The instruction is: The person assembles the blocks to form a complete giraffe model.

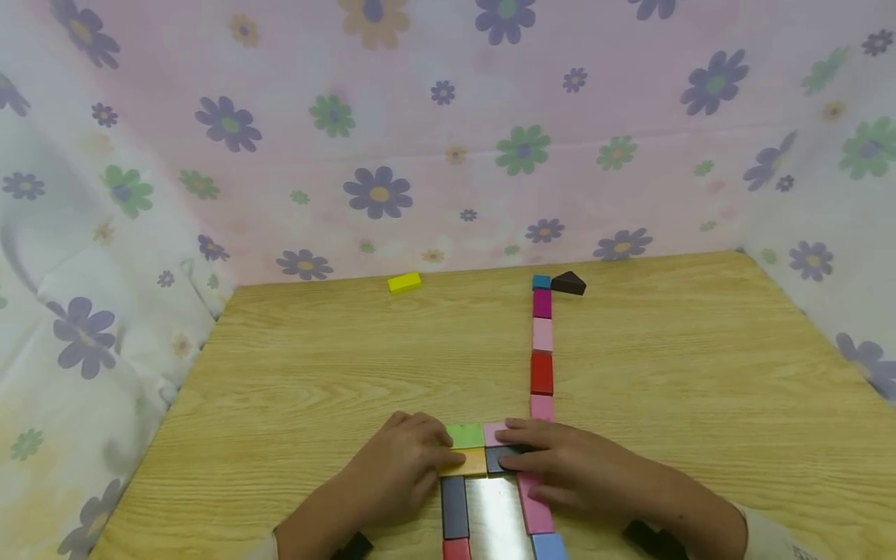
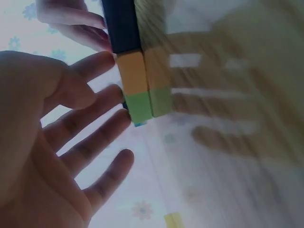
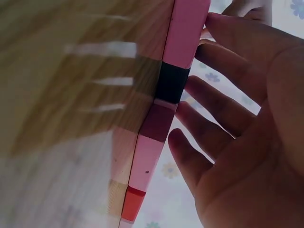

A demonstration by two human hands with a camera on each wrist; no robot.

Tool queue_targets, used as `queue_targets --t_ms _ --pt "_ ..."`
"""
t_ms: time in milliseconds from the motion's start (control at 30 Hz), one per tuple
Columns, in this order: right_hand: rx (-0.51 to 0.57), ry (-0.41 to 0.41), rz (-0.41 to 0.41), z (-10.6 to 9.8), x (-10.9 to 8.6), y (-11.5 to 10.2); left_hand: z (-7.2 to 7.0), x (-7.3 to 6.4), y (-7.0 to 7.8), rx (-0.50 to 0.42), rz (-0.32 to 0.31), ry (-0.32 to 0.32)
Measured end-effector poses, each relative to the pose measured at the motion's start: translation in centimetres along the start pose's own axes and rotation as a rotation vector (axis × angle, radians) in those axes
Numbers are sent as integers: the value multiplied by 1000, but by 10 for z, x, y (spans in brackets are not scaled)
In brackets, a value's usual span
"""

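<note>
My left hand (image 1: 402,470) rests its fingertips on a green block (image 1: 465,435) and an orange block (image 1: 472,463). From the other side, my right hand (image 1: 574,467) lays its fingers on a pink block (image 1: 493,432), a dark block (image 1: 494,460) and a longer pink block (image 1: 537,513). These blocks lie flat on the table, forming two short crosswise rows. Below them, a dark block (image 1: 454,505) and a red block (image 1: 456,550) run toward me. In both wrist views the fingers are loosely extended, touching the blocks' upper faces without curling round them.
A line of blocks runs away from me: pink (image 1: 542,406), red (image 1: 542,373), light pink (image 1: 542,334), magenta (image 1: 542,303) and blue (image 1: 541,281). Beside its far end lies a black triangular block (image 1: 568,283). A yellow block (image 1: 404,282) sits near the flowered cloth (image 1: 420,140).
</note>
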State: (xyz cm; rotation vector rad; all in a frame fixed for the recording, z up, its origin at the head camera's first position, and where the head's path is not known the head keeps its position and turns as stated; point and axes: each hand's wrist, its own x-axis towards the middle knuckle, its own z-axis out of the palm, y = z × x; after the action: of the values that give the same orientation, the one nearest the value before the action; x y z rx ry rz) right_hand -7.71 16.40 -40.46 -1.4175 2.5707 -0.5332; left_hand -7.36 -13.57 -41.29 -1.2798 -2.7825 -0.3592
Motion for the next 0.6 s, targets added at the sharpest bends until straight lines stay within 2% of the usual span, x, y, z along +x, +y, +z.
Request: queue_targets --t_ms 167,333,467,600 --pt "12 -16 18 1 0 0 -4 8 -3 -92 -62 -31" --pt "20 -27 37 1 -1 0 -12 26 -14 -46 -103 24" --pt "33 -24 42 1 -1 1 -24 47 -37 52 -162 61" --pt "36 -8 34 2 -1 0 -37 70 -67 134 -250 42"
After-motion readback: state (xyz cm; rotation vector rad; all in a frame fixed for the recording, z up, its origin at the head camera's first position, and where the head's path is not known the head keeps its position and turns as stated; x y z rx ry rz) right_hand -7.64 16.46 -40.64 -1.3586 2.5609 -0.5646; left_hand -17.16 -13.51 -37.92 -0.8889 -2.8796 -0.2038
